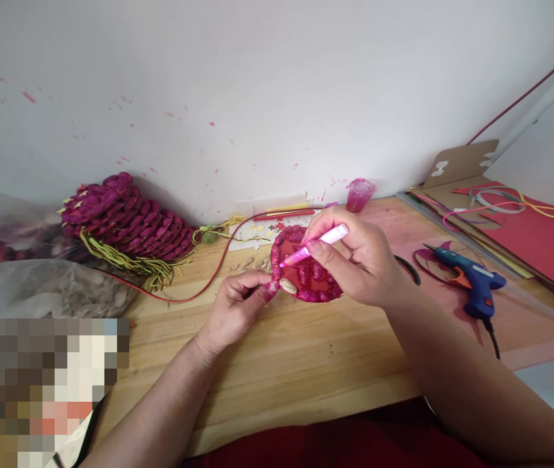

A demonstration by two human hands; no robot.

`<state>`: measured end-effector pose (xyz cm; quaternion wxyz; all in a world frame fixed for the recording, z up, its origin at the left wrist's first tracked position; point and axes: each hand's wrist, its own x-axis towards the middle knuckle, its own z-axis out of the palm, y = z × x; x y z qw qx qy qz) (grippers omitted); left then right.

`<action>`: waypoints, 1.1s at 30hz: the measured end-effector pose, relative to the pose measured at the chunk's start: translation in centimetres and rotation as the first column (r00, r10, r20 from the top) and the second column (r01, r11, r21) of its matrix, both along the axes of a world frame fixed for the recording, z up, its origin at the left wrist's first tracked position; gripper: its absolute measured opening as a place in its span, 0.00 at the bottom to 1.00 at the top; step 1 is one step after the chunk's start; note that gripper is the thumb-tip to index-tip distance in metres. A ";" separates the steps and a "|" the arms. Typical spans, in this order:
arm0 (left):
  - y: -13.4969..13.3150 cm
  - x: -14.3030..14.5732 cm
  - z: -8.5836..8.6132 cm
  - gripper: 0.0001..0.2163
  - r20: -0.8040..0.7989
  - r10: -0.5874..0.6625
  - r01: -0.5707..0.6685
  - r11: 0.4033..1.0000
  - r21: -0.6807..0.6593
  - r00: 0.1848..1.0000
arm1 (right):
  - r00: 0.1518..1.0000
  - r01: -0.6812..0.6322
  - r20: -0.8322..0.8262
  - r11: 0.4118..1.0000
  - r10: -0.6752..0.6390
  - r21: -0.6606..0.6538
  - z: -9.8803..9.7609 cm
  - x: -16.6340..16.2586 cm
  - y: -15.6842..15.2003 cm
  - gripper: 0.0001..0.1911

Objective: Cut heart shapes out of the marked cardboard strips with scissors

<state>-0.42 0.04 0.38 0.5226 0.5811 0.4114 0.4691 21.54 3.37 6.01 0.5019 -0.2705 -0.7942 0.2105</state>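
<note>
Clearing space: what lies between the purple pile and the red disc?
Head view: a red cord crosses there, plus a few pale loose pieces near the red disc.

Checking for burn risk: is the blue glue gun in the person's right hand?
No: the blue glue gun lies on the table, apart from the right hand, which grips a pink pen-like tool.

Red disc [306,276] partly behind right hand [359,260]

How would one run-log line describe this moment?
left hand: pinches pale shell | right hand: holds pink brush, tip at red disc | glue gun: lying unheld
</note>
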 end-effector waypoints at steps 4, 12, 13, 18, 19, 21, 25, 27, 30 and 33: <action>0.0 0.0 0.0 0.12 -0.005 0.007 -0.007 1.000 0.013 1.000 | 1.000 -0.028 0.010 1.000 0.028 -0.011 0.0 0.0 -0.2 0.02; 0.1 0.1 -0.1 0.12 -0.028 0.017 -0.016 0.999 0.042 0.999 | 1.000 -0.001 0.003 1.000 0.001 -0.005 0.0 0.0 0.1 0.02; 0.1 0.1 -0.1 0.12 -0.026 0.016 -0.015 0.999 0.043 1.000 | 1.000 -0.004 0.005 1.000 0.004 -0.002 0.0 0.0 0.1 0.02; 0.1 0.0 -0.2 0.10 -0.023 0.011 -0.010 0.999 0.032 1.000 | 1.000 -0.026 -0.013 0.999 0.026 -0.020 0.0 0.0 0.0 0.02; 0.1 0.0 -0.3 0.10 -0.026 0.007 -0.007 0.999 0.032 1.000 | 1.000 -0.025 -0.019 0.999 0.025 -0.020 0.0 0.0 0.0 0.02; 0.1 0.0 -0.3 0.10 -0.027 0.004 -0.003 0.999 0.039 1.000 | 1.000 -0.021 -0.019 1.000 0.021 -0.009 0.0 0.0 0.0 0.02; 0.2 0.0 -0.5 0.11 -0.026 0.001 0.000 0.999 0.037 1.000 | 1.000 -0.027 0.006 1.000 0.027 0.002 -0.1 0.0 0.1 0.01; 0.1 0.0 -0.5 0.11 -0.018 0.009 -0.008 1.000 0.025 1.000 | 0.999 -0.037 0.010 0.999 0.037 -0.003 -0.1 0.0 0.0 0.01; 0.1 0.0 -0.4 0.11 -0.024 0.016 -0.016 0.999 0.028 1.000 | 0.999 -0.034 0.010 0.999 0.034 0.002 0.0 0.0 0.0 0.01; 0.1 0.0 -0.3 0.11 -0.056 0.009 -0.005 0.998 0.064 0.998 | 1.000 -0.016 0.006 1.000 0.016 0.004 0.0 0.0 0.0 0.02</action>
